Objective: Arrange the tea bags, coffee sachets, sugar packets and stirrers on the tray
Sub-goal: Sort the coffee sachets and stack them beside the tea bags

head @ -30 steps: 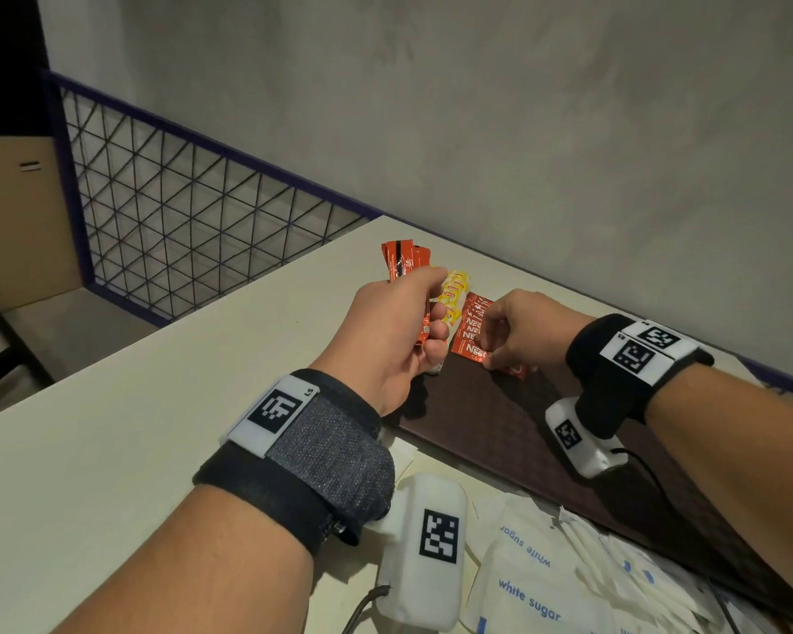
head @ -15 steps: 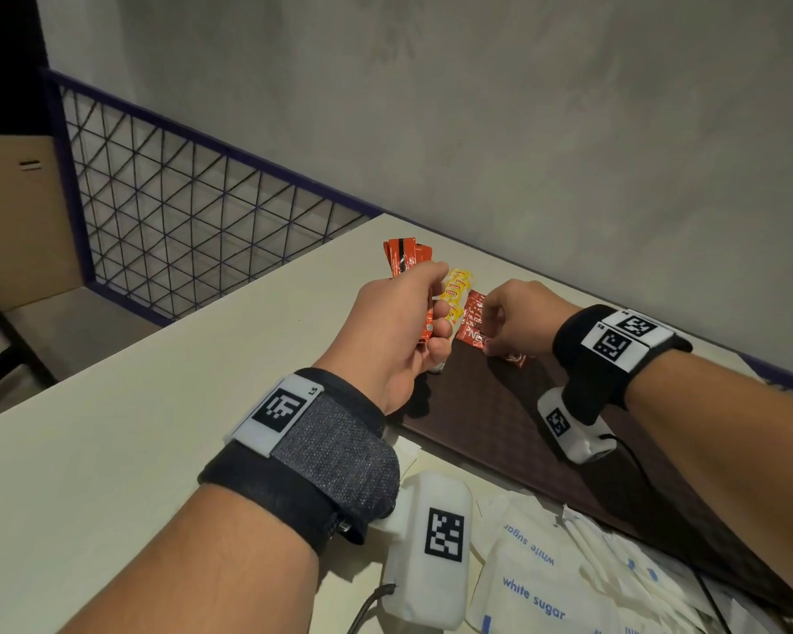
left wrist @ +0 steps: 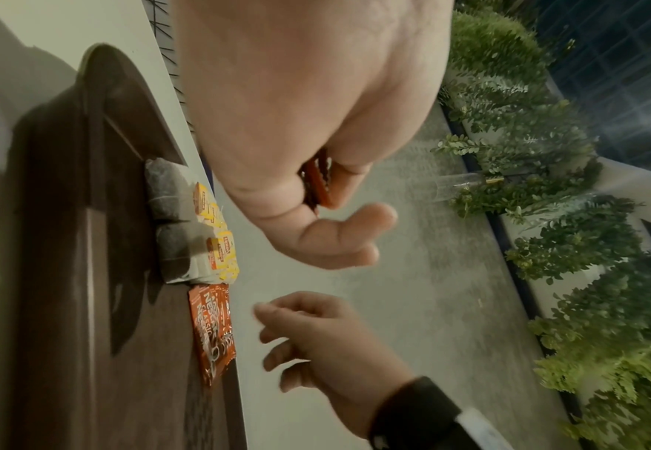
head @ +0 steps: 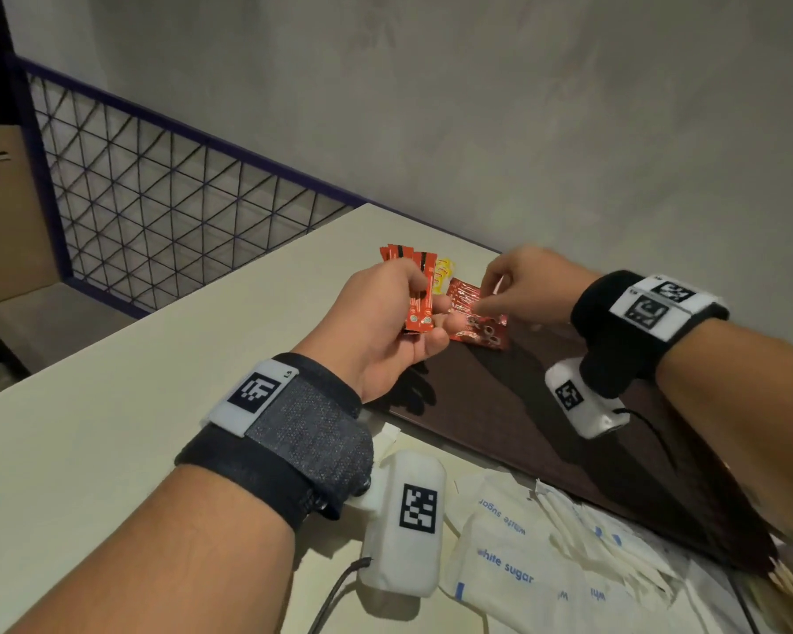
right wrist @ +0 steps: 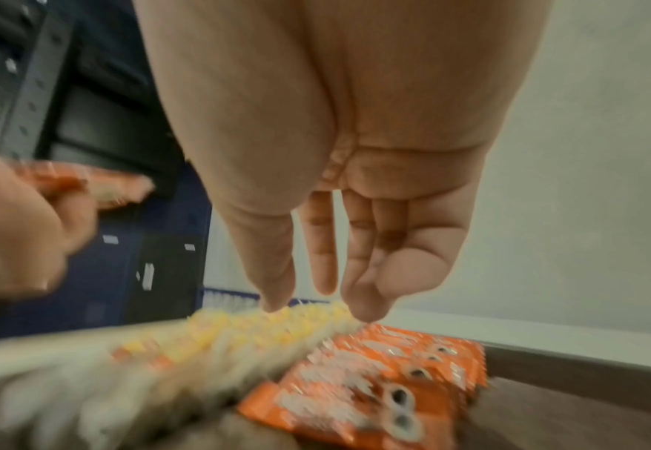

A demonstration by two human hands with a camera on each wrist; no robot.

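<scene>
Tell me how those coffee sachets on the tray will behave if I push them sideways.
The coffee sachets look thin, flat and foil-glossy, so they are probably light and likely to slide easily on the tray. They overlap in a fan, so a push may well skew the row rather than move it whole. Rolling or tipping seems unlikely.

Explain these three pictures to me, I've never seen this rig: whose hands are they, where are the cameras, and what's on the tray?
No machine: a person wearing a head camera and one camera on each wrist. The wide picture is the head view; the other two look along each hand. The left hand grips red coffee sachets. The right hand hovers empty, fingers loose, over coffee sachets on the tray. Tea bags lie beside those on the dark tray. White sugar packets wait on the table.
</scene>
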